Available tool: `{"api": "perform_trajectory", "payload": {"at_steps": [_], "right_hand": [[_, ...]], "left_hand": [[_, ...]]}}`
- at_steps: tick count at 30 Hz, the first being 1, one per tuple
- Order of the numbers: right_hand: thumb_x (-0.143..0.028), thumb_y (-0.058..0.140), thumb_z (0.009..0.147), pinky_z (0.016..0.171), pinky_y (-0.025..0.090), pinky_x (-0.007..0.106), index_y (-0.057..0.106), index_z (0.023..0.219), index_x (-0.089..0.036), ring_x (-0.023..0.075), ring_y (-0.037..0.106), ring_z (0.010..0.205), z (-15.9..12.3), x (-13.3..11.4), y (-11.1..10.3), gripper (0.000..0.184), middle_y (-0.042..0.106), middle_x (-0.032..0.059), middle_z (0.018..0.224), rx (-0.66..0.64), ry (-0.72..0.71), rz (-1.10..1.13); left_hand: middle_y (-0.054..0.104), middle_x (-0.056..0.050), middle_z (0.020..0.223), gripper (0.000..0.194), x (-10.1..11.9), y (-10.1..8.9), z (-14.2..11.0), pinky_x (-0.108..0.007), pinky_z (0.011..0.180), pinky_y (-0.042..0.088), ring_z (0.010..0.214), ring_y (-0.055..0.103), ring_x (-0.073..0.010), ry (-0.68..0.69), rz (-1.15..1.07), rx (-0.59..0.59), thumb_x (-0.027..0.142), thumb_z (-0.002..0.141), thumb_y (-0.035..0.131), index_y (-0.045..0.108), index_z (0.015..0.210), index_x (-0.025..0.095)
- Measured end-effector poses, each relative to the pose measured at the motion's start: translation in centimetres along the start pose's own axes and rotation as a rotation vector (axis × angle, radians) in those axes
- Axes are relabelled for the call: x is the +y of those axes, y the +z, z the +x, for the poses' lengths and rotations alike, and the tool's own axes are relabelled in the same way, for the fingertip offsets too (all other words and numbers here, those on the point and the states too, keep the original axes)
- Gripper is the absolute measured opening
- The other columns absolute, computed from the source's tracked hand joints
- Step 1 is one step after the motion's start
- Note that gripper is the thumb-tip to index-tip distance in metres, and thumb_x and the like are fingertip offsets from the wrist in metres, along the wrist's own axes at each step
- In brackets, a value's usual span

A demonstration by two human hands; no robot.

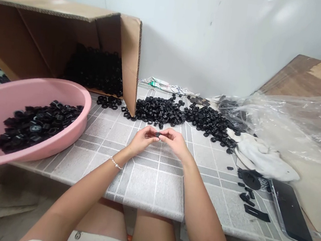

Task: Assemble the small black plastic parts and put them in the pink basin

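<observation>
Pinching a small black hex-shaped piece (157,135) between both hands, just above the tabletop (153,185).

Forearms are angled inward from the bottom of the view, with the left hand (143,140) and right hand (175,141) brought together at the fingertips and the piece held between them; a thin bracelet (115,163) is worn on the left wrist. A loose heap of matching black pieces (161,111) is spread on the tabletop just beyond the hands. More are held in a pink basin (65,86) to the left and a tipped cardboard box (129,62) behind it. A white cloth (263,157) is lying to the right.
</observation>
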State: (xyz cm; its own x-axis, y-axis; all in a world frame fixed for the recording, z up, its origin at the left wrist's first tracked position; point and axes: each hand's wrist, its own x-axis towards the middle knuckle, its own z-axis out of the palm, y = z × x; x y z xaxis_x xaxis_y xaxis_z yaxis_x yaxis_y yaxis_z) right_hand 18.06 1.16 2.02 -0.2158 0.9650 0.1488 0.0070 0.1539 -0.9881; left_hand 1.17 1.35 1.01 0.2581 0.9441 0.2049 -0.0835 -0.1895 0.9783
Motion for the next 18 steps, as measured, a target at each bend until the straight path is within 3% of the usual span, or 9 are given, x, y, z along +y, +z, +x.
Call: {"api": "perform_trajectory", "payload": {"at_steps": [3,6,9,12,14,18], "right_hand": [[-0.061,0.066,0.072,0.061,0.04,0.03,0.059,0.061,-0.02,0.0144,0.049,0.059,0.1,0.7,0.4,0.042,0.053,-0.0021,0.057,0.076,0.024,-0.132],[-0.073,0.044,0.079,0.058,0.035,0.03,0.047,0.049,-0.02,0.014,0.043,0.053,0.4,1.1,0.7,0.061,0.043,-0.0016,0.048,0.216,0.036,-0.23],[-0.077,0.037,0.079,0.06,0.04,0.032,0.053,0.057,-0.021,0.015,0.048,0.056,0.6,0.9,1.1,0.062,0.047,-0.0003,0.054,0.315,0.035,-0.04],[-0.071,0.056,0.074,0.072,0.048,0.032,0.064,0.083,-0.024,0.0161,0.059,0.073,0.7,0.4,2.0,0.049,0.062,0.0027,0.081,0.162,0.025,0.268],[-0.064,0.062,0.072,0.082,0.049,0.033,0.065,0.085,-0.024,0.0171,0.061,0.087,0.6,0.1,2.8,0.043,0.064,0.0045,0.096,0.071,0.018,0.356],[-0.056,0.064,0.075,0.086,0.049,0.035,0.063,0.09,-0.026,0.0158,0.062,0.086,0.4,0.1,3.5,0.034,0.065,0.0022,0.097,0.111,0.024,0.423]], "left_hand": [[0.063,-0.002,0.083,0.029,-0.2,0.4,-0.2,-0.032,0.082,0.05,0.08,0.062,-0.0152,0.046,0.038,0.011,0.03,0.067,0.077,0.058,0.083,0.015],[0.063,-0.003,0.087,0.03,-0.2,1.0,-0.1,-0.032,0.083,0.05,0.083,0.063,-0.0151,0.04,-0.006,0.024,0.03,0.068,0.077,0.058,0.086,0.016],[0.062,-0.002,0.088,0.034,-0.4,0.9,0.3,-0.032,0.085,0.049,0.085,0.062,-0.015,-0.003,-0.1,0.094,0.032,0.067,0.077,0.055,0.088,0.017],[0.062,-0.001,0.087,0.039,-0.8,0.0,0.9,-0.031,0.083,0.049,0.084,0.062,-0.0141,-0.008,-0.168,0.211,0.035,0.065,0.078,0.053,0.089,0.017],[0.061,0.0,0.083,0.041,-1.0,-0.7,1.1,-0.029,0.079,0.049,0.08,0.061,-0.013,-0.003,-0.204,0.272,0.036,0.063,0.079,0.051,0.088,0.018],[0.062,0.0,0.081,0.042,-0.9,-1.1,1.1,-0.028,0.079,0.048,0.079,0.06,-0.0127,0.001,-0.207,0.255,0.035,0.06,0.081,0.051,0.083,0.017]]}}
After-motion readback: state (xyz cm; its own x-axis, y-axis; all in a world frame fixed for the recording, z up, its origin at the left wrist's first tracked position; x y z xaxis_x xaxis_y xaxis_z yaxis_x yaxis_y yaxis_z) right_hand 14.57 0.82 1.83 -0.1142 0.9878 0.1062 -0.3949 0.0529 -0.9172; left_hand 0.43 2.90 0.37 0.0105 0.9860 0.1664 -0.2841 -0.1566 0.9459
